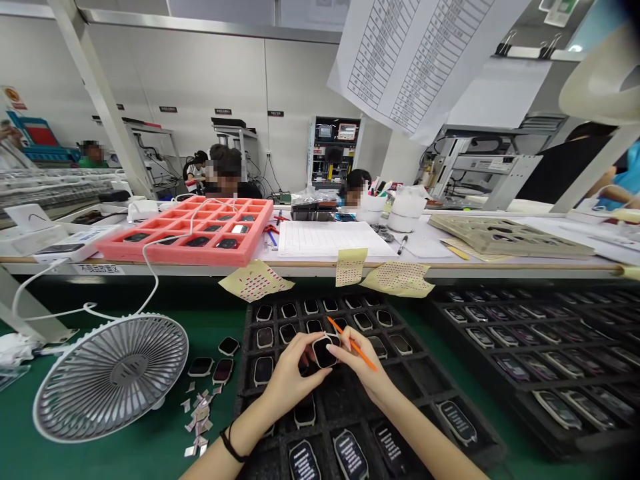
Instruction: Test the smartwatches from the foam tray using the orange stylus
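Over a black foam tray [330,400], my left hand [293,370] grips a smartwatch body [325,352] with a dark screen and pale frame. My right hand [363,357] is closed around a thin orange stick [364,352], which slants from upper left to lower right. The right thumb rests against the watch's screen. Below and around both hands, many tray compartments hold similar watch bodies; the nearest ones, such as the lit watch [351,455], show lines of white text.
At left stands a grey fan [115,377], beside loose watches [201,366] and small paper scraps [200,417]. More watches fill a second black tray [530,400] at right. A shelf above carries a pink foam tray [220,253] and paper sheets [330,239]. Other people sit beyond.
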The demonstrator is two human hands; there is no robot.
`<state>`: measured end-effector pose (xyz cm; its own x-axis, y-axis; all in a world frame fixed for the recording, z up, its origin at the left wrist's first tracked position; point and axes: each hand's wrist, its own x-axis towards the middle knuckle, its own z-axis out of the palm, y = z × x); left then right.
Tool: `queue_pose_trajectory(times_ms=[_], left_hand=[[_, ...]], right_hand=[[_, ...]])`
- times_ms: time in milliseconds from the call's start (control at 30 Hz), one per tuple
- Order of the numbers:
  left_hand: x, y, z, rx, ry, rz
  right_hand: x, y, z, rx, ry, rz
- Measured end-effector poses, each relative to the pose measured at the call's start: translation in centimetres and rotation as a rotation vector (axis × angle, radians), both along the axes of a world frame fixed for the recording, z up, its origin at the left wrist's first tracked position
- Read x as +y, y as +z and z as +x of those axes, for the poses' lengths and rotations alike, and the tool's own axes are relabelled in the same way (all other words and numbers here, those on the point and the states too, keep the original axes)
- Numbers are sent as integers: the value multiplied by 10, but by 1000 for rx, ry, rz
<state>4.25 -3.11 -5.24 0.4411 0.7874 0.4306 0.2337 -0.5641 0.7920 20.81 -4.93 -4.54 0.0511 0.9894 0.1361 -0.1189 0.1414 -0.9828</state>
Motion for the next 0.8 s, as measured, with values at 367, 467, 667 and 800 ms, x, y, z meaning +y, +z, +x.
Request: queue_pose_trajectory(times_ms=[367,467,667,800], left_hand=[[13,-7,-1,-248,45,-341],[18,-10,-1,-311,29,-444],[19,-11,-1,-346,65,-476],[19,-11,-2,-319,80,-462]], right_hand=[[0,1,3,133,-31,-48],[0,-1,3,90,-59,-41],[2,-8,3,38,-57,-20],[3,-8,5,-6,-72,6]])
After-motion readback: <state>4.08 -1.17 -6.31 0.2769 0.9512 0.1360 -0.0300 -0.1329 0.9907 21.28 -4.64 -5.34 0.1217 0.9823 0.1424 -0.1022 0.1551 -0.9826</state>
